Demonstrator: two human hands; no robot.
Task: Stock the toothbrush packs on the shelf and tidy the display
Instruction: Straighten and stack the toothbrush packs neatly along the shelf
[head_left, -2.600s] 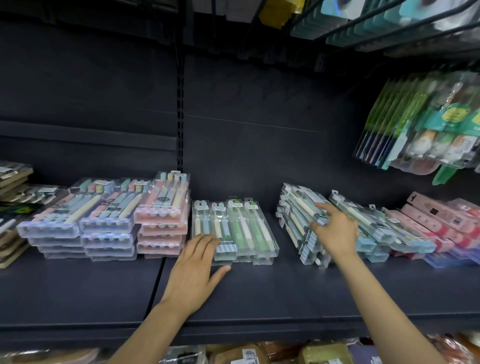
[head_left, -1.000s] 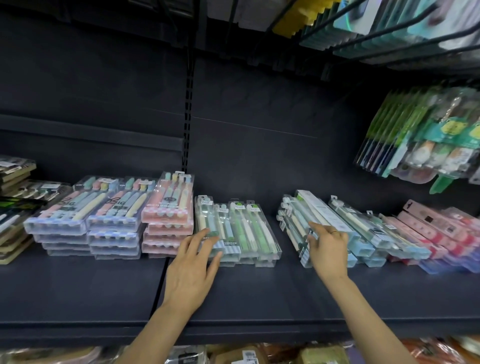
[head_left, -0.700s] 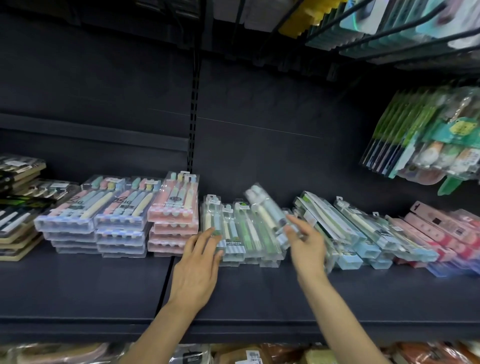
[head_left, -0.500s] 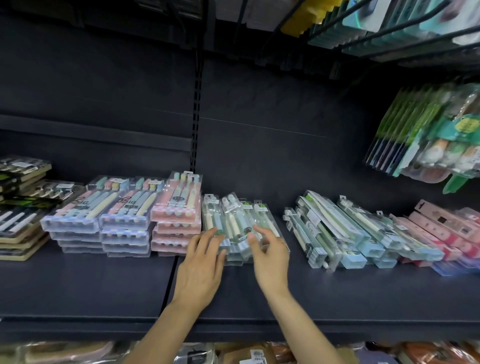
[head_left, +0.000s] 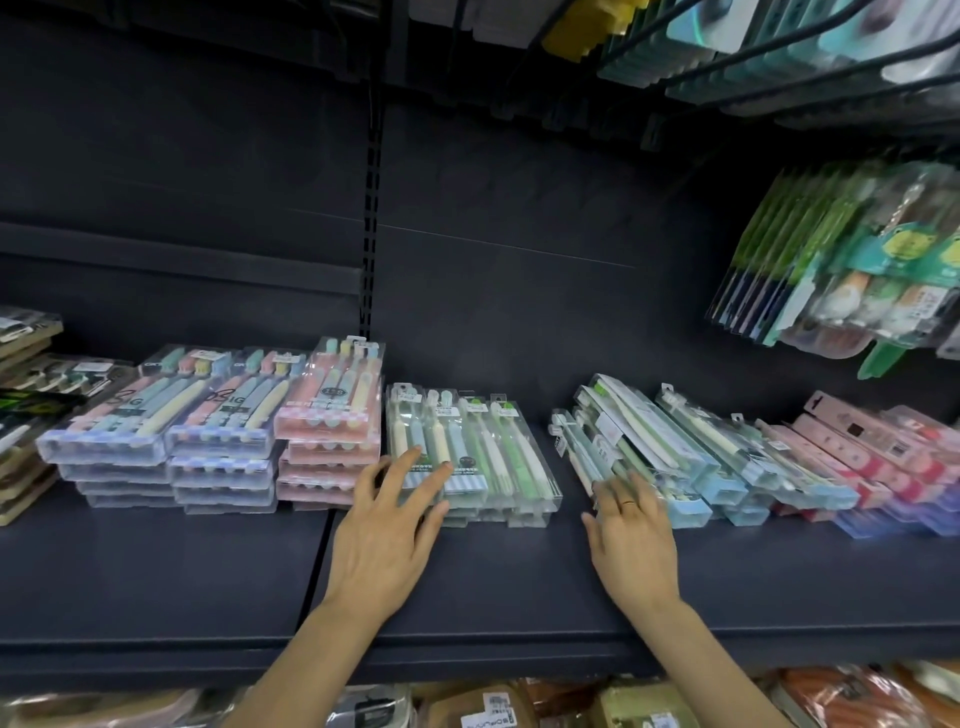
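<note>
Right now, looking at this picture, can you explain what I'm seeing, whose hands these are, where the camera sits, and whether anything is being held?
The camera is worn on a person's head, looking down at their own two bare hands in front of a dark shop shelf. The left hand rests open, fingers on a flat stack of green toothbrush packs. The right hand, wearing a ring, is open against a leaning row of packs. Pastel stacks lie to the left. Neither hand holds anything.
</note>
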